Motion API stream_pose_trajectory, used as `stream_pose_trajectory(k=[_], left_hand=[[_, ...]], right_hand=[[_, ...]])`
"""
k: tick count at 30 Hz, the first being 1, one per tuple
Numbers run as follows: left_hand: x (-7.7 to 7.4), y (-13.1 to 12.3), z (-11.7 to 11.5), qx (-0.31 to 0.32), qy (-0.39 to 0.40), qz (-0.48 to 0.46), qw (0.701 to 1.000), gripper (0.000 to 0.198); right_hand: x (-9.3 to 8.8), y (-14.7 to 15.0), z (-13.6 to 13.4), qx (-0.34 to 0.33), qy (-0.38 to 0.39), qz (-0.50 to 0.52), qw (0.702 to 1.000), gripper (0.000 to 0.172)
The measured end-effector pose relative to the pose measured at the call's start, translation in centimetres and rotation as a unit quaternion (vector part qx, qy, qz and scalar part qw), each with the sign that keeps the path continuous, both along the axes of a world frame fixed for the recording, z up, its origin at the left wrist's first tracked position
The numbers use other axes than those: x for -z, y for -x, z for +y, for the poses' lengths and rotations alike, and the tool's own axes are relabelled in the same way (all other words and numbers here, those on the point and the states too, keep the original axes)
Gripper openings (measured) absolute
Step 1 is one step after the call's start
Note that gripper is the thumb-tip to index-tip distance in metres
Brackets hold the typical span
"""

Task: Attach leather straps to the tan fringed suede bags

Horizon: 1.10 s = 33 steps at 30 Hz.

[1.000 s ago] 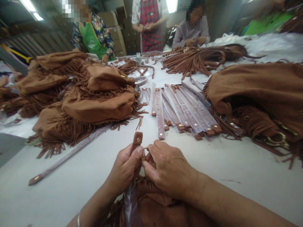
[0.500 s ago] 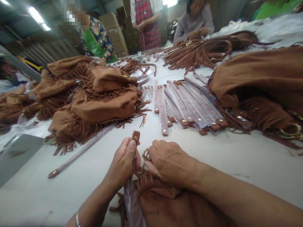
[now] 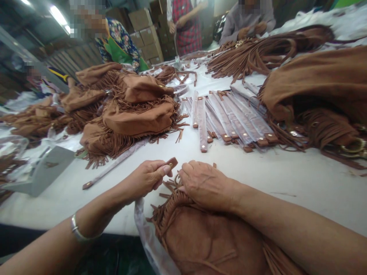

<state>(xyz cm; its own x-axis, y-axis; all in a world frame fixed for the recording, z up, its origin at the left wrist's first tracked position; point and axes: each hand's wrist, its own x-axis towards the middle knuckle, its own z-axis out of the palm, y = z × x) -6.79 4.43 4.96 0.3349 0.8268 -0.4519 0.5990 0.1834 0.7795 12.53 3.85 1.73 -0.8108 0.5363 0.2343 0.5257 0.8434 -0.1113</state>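
Observation:
Pinched in my left hand [image 3: 151,175] is the brown tab end of a plastic-wrapped bag strap [image 3: 145,225], with a gold stud showing on the tab. The wrapped length hangs down below that hand and runs off the bottom edge. My right hand [image 3: 203,185] is closed at the top of a brown suede fringed bag [image 3: 212,236], around a metal ring [image 3: 178,176] that its fingers partly cover. The strap's tab points toward the ring, with a small gap between them. The bag lies at the table's near edge, its fringe spilling leftward.
Fringed bags [image 3: 137,116] are piled at the left, a single wrapped strap [image 3: 114,164] in front. Several wrapped straps [image 3: 229,118] lie mid-table. Another bag [image 3: 318,84] and loose brown straps [image 3: 258,53] are at the right. A grey stand [image 3: 47,170] is far left. Co-workers stand behind.
My left hand has moved left with the strap, and its tab has tilted toward the right. The bag shows more fully under my right hand. The camera view has shifted.

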Motion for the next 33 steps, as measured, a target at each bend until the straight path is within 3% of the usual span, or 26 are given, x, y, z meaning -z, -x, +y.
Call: stream_pose_trajectory(k=[4,8,13,17,21,26,33], left_hand=[[0.6,-1.5,-0.5,0.046,-0.008,-0.078,0.996,0.030],[1.2,-2.0,-0.6,0.024,-0.014,-0.096,0.995,0.031],[0.9,-1.7,0.5,0.037,0.015,-0.160,0.986,0.024],[0.4,-2.0,1.6,0.051,0.060,-0.181,0.980,0.024],[0.2,-2.5,2.1,0.035,0.040,-0.170,0.984,0.029],[0.4,-3.0,2.2,0.015,0.075,-0.153,0.985,0.034],[1.3,-3.6,1.7,0.009,0.096,-0.157,0.983,0.038]], right_hand=[[0.3,0.1,0.1,0.000,0.014,-0.004,1.000,0.027],[0.1,-0.2,0.2,0.076,0.077,0.012,0.994,0.025],[0.0,-1.2,0.1,0.104,0.152,0.133,0.974,0.019],[0.7,-1.7,0.1,0.114,0.145,0.233,0.955,0.019],[1.1,-1.9,0.3,0.113,0.143,0.281,0.942,0.025],[1.1,-1.9,0.5,0.127,0.122,0.247,0.953,0.025],[0.8,-1.9,0.5,0.112,0.092,0.104,0.984,0.028]])
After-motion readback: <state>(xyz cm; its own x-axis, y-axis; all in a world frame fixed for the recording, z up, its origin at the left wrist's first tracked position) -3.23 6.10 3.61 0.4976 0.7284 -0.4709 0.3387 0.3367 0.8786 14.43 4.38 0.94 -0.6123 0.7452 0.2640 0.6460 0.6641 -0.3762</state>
